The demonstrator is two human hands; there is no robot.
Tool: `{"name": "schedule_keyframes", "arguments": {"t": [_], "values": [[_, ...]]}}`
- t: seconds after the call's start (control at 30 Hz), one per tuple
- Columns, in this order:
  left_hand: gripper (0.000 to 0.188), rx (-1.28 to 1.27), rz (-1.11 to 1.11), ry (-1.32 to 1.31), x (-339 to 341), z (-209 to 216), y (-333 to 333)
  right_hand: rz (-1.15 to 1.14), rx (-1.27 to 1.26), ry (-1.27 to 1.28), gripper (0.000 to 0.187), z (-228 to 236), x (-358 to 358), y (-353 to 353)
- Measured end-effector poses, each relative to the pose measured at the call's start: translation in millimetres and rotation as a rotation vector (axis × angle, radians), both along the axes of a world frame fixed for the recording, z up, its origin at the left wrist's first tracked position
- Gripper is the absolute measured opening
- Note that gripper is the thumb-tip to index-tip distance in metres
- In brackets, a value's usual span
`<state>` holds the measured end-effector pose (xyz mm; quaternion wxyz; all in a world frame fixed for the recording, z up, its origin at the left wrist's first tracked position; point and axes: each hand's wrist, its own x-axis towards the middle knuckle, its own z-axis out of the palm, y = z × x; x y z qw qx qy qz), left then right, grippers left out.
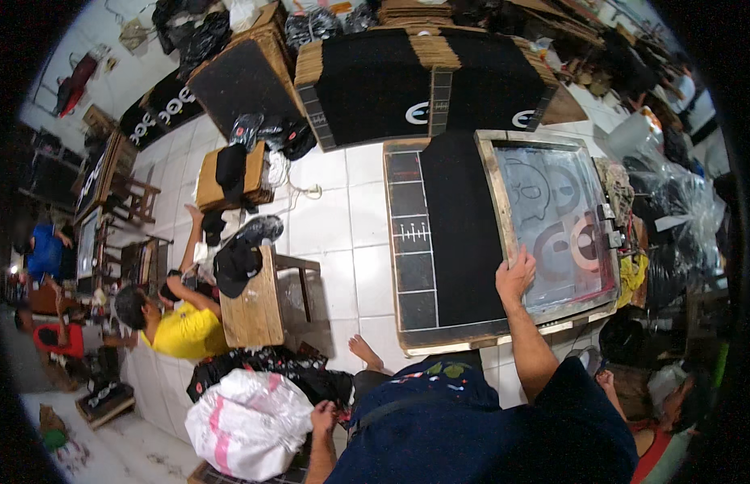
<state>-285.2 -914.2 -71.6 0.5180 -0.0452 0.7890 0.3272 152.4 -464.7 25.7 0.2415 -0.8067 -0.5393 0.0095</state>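
Note:
My right hand (516,274) is closed on the left rail of a wood-edged printing screen (544,189). The screen's mesh carries round letter-like shapes and a cartoon outline. It lies over the right part of a black cloth panel (463,234), which is spread on a dark board (413,266) with white ruled lines. Low in the view, my left hand (325,417) is curled beside a white woven sack (250,423) with pink stripes. Dark printed cloth (342,387) lies next to that hand; what its fingers hold, I cannot make out.
Boards with black printed panels (371,89) stand beyond the table. On the left, a person in a yellow shirt (185,331) sits by a wooden stool (254,310) with a black cap (238,266). Plastic bags (681,210) crowd the right. Another person (661,427) is at lower right.

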Motion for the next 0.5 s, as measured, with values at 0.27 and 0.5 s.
{"name": "schedule_keyframes", "arguments": {"t": [0.27,0.5], "values": [[0.030,0.389,-0.149,0.206,-203.9,57.5,188.5,-0.141,0.020,-0.158,0.069,-3.3,-36.8,-24.1],[0.035,0.130,-0.604,0.083,-234.3,21.9,293.7,-0.374,0.173,-0.128,0.072,-5.9,-44.4,6.0]]}}
